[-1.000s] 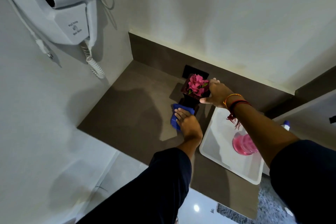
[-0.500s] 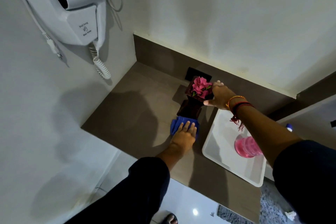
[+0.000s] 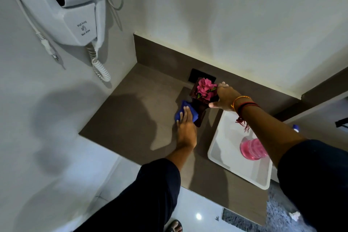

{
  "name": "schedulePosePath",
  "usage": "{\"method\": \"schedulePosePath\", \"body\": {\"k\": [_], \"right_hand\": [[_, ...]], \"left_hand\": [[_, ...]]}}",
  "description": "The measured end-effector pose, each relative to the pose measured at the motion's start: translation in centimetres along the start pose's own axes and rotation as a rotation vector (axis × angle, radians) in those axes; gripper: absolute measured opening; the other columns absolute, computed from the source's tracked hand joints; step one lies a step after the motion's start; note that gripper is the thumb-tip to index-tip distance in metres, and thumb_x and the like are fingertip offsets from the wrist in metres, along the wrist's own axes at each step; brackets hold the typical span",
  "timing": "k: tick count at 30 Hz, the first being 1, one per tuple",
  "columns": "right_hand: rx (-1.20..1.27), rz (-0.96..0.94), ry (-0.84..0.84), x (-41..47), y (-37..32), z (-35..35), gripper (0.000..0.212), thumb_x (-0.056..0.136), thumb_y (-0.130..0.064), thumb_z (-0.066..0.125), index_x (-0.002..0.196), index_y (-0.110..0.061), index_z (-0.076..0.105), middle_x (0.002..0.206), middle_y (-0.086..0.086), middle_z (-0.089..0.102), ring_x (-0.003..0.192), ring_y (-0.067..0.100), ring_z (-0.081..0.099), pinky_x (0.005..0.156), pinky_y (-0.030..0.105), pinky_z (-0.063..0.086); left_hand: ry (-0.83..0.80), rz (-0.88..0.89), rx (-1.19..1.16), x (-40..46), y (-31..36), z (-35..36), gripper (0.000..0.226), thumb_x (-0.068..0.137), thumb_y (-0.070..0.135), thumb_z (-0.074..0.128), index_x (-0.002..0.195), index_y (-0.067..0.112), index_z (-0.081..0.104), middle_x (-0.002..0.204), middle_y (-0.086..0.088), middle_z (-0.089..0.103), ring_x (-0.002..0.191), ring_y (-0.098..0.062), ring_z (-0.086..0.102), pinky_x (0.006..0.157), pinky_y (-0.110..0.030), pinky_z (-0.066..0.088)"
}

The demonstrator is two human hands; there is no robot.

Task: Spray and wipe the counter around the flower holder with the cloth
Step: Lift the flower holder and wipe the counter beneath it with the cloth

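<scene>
A dark flower holder with pink flowers stands near the back of the brown counter. My right hand grips its top edge from the right, and the holder looks tilted. My left hand lies flat, fingers stretched out, pressing a blue cloth onto the counter against the holder's left side. A pink spray bottle stands on a white tray to the right, partly hidden by my right forearm.
A white wall-mounted hair dryer with a coiled cord hangs on the left wall above the counter. A black socket plate sits on the dark backsplash behind the holder. Below the counter edge are a glossy floor and a grey rug.
My left hand has slid the blue cloth from the holder's front to its left side. My right hand keeps its hold on the holder's top.
</scene>
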State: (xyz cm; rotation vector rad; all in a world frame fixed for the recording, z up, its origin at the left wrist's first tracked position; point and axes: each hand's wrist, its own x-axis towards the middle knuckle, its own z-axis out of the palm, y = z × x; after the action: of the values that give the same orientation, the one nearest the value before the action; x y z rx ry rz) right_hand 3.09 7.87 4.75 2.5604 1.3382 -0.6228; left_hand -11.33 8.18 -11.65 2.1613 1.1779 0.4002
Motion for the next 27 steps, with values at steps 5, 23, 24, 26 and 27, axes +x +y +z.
{"method": "schedulePosePath", "body": {"k": [5, 23, 24, 26, 27], "right_hand": [[-0.031, -0.003, -0.032, 0.6, 0.0, -0.1, 0.081, 0.087, -0.043, 0.067, 0.146, 0.005, 0.038, 0.151, 0.028, 0.034, 0.146, 0.04, 0.026, 0.118, 0.044, 0.032], [-0.041, -0.005, -0.006, 0.4, -0.2, 0.1, 0.091, 0.086, -0.04, 0.069, 0.152, 0.004, 0.024, 0.16, 0.026, 0.022, 0.152, 0.038, 0.013, 0.123, 0.045, 0.024], [-0.048, -0.003, -0.009, 0.5, -0.4, 0.2, 0.091, 0.087, -0.041, 0.068, 0.152, 0.005, 0.024, 0.159, 0.027, 0.021, 0.152, 0.038, 0.013, 0.123, 0.044, 0.023], [-0.063, -0.004, -0.01, 0.5, -0.6, 0.1, 0.089, 0.088, -0.041, 0.066, 0.151, 0.007, 0.024, 0.159, 0.028, 0.022, 0.152, 0.039, 0.013, 0.123, 0.043, 0.022], [-0.059, 0.001, -0.007, 0.5, -0.6, 0.0, 0.089, 0.089, -0.04, 0.066, 0.151, 0.007, 0.024, 0.159, 0.028, 0.023, 0.151, 0.039, 0.014, 0.123, 0.043, 0.022]], "left_hand": [[-0.272, 0.227, 0.462, -1.9, -3.2, 1.8, 0.067, 0.098, 0.007, 0.047, 0.155, 0.012, 0.011, 0.164, -0.008, 0.012, 0.15, -0.033, 0.001, 0.122, -0.056, 0.0], [0.227, 0.168, -0.123, -2.6, 3.4, 2.6, 0.069, 0.087, -0.007, 0.064, 0.148, 0.002, 0.032, 0.155, -0.016, 0.036, 0.146, -0.029, 0.026, 0.119, -0.05, 0.029], [0.176, 0.227, -0.019, -2.6, 1.9, 2.9, 0.073, 0.085, -0.008, 0.064, 0.149, 0.005, 0.031, 0.156, -0.014, 0.036, 0.147, -0.03, 0.025, 0.118, -0.053, 0.027], [0.03, 0.285, 0.126, -2.4, -0.9, 3.3, 0.076, 0.084, -0.007, 0.062, 0.151, 0.01, 0.029, 0.158, -0.01, 0.032, 0.148, -0.03, 0.02, 0.118, -0.058, 0.022], [-0.067, 0.31, 0.223, -2.2, -1.9, 3.4, 0.076, 0.087, -0.004, 0.058, 0.153, 0.013, 0.024, 0.161, -0.007, 0.027, 0.15, -0.029, 0.015, 0.12, -0.058, 0.016]]}}
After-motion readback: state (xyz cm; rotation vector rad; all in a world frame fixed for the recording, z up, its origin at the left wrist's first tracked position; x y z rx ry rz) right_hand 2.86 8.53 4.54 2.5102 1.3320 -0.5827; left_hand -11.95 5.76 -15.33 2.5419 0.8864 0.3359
